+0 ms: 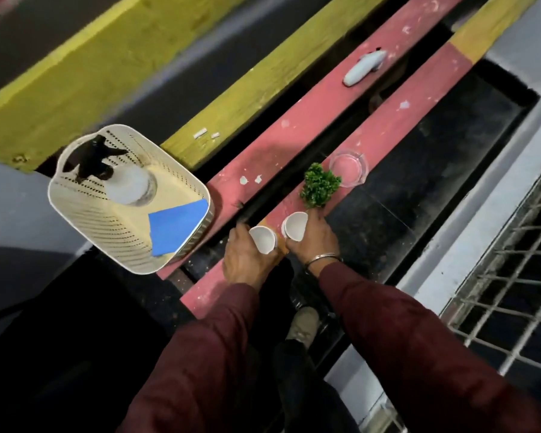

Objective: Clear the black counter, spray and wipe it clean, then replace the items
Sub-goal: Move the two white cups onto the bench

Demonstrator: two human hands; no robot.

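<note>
Head view: left hand (247,256) grips one white cup (263,242), right hand (314,239) another white cup (295,225) — both at frame centre over the red plank (294,126) beside the black counter (434,170). Risk: the narrow plank — a cup may tip off.

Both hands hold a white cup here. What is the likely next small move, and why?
Probably set both cups down on the red plank. The left hand grips one white cup, the right hand the other, near the green plant, off the black counter.
</note>
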